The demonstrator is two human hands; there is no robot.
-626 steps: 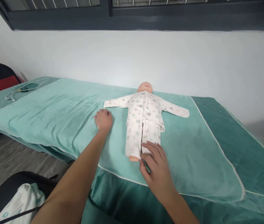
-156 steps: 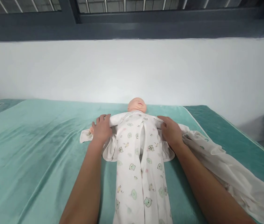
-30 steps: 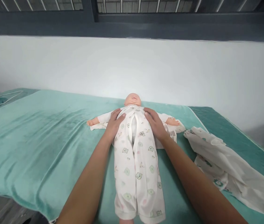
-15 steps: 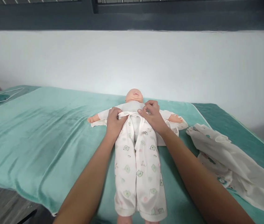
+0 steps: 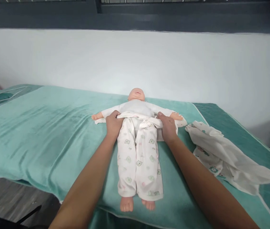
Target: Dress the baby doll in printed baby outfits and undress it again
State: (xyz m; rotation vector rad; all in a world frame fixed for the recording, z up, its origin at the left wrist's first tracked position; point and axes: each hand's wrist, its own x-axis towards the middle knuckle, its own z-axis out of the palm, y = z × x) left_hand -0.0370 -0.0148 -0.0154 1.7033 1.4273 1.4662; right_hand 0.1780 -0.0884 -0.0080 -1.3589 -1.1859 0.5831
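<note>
A baby doll (image 5: 137, 94) lies on its back with its arms spread and its head toward the wall. It wears a white long-sleeved top (image 5: 137, 107). White printed baby pants (image 5: 146, 159) cover its legs, and both feet stick out of the cuffs. My left hand (image 5: 114, 124) is closed on the left side of the pants' waistband, and my right hand (image 5: 168, 127) grips the right side. Between them the waistband is stretched across the doll's belly. Another white printed garment (image 5: 181, 122) lies partly under the doll's arms and back.
A white garment with green prints (image 5: 227, 156) lies crumpled to the right. Under everything spreads a green plush blanket (image 5: 53, 133) on a table or bed. A white wall (image 5: 135, 60) stands behind. At the far left are a dark item and a white cord (image 5: 6, 95).
My right hand has moved outward from the middle of the waistband to its right side, and the waistband is now pulled wider. The doll's feet have come into view.
</note>
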